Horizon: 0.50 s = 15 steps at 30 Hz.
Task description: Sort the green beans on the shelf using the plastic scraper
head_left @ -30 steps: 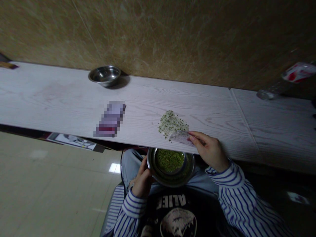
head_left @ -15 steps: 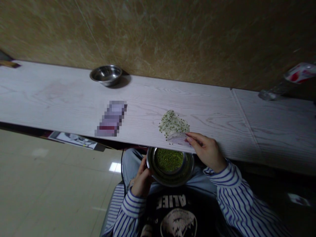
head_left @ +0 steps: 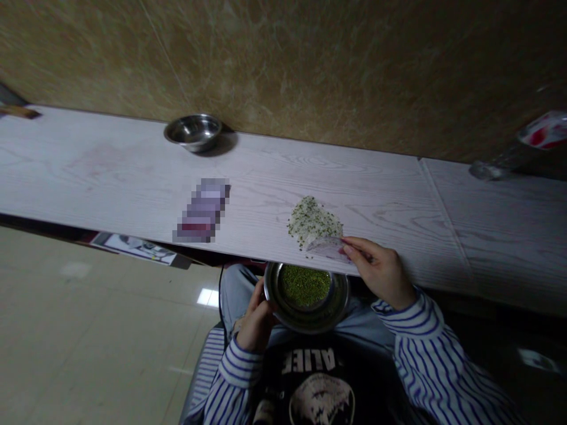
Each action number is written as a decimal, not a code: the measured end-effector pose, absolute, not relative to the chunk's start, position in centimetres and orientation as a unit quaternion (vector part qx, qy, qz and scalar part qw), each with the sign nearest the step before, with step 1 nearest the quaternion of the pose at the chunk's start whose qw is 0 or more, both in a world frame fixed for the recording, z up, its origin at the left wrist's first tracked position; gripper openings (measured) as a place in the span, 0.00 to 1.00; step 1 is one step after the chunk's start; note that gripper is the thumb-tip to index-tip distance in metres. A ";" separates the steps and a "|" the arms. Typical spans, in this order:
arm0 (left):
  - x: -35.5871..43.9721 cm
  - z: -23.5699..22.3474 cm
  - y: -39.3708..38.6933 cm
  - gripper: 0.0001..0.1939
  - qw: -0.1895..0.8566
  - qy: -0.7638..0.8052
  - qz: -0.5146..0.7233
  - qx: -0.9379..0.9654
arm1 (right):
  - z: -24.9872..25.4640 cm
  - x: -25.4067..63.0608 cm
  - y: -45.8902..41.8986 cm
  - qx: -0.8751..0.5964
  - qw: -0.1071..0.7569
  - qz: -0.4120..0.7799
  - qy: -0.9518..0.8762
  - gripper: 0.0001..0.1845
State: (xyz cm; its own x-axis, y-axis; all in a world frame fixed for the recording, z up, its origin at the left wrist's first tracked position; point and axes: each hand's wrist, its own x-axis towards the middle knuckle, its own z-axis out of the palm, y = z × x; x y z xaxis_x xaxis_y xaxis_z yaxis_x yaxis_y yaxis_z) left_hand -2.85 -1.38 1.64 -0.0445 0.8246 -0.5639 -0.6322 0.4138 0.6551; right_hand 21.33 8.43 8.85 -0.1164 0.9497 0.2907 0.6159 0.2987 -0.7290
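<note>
My left hand grips the rim of a steel bowl full of small green beans, held just below the front edge of the white wooden table. My right hand rests on the table edge, its fingers pinching a small pale card. The card lies against the near side of a flat heap of mixed green and white grains on the table.
An empty steel bowl stands at the back of the table by the brown wall. A small purple-and-red object lies left of the grain heap. A clear bottle with a red-and-white label lies at the far right.
The card under my right hand slid slightly left, then back right, along the heap's edge. My left hand and the bowl stayed put.
</note>
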 end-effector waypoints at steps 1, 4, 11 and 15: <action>-2.9 1.7 -1.4 0.37 0.685 0.488 0.533 0.096 | 8.8 21.5 8.4 -0.548 0.372 0.222 -0.715 0.14; -2.8 1.7 -1.3 0.36 0.684 0.492 0.529 0.098 | 8.8 21.8 8.3 -0.546 0.361 0.223 -0.722 0.14; -2.8 1.5 -1.4 0.38 0.684 0.494 0.527 0.099 | 8.7 21.1 8.3 -0.540 0.361 0.220 -0.728 0.14; -2.8 1.6 -1.4 0.41 0.684 0.503 0.520 0.093 | 8.7 20.8 8.9 -0.543 0.366 0.223 -0.722 0.14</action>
State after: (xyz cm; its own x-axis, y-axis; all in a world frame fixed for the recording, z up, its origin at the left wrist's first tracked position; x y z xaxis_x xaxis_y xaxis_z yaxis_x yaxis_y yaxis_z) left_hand -2.79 -1.36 1.58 -0.0459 0.8044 -0.5923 -0.6182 0.4429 0.6494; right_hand 20.79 8.89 8.70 -0.1426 0.9471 0.2876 0.6209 0.3119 -0.7192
